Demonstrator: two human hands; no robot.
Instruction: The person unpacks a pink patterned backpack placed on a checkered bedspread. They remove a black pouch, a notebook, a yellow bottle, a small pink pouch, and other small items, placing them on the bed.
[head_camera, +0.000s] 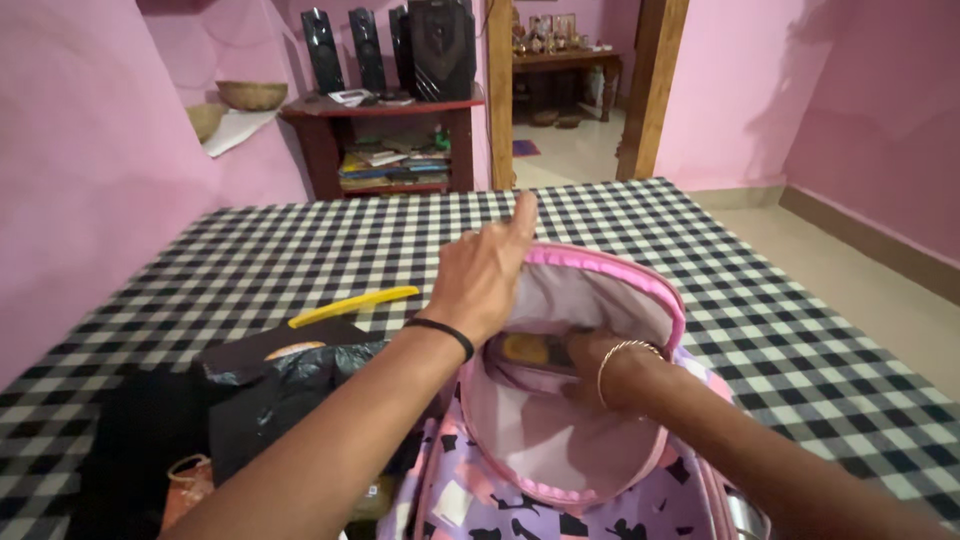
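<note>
Gripping the far rim of the backpack (560, 420), my left hand (485, 275) closes around the pink-edged opening and holds it up, fingers curled over the edge and one finger pointing away from me. I wear a black band on that wrist. My right hand (590, 355) is reached down inside the main compartment, fingers buried near a yellow object (525, 349) in the inner pocket; I cannot tell whether they are closed on anything. A thin metal bangle sits on that wrist.

Largest item: the bed (780, 330), covered in a black-and-white check cloth, runs away from me toward the doorway. The backpack lies on its near end, directly in front of me, opening facing up and toward me. Its long axis runs from my body toward the far end of the bed, with the lifted flap at the far end. The outer fabric is lilac with black and white shapes; the lining is pale pink.

Left of the backpack, black plastic bags (280, 385) lie bunched on the check cloth. A yellow comb (352, 306) rests just beyond them, long axis running left to right, slightly tilted.
</note>
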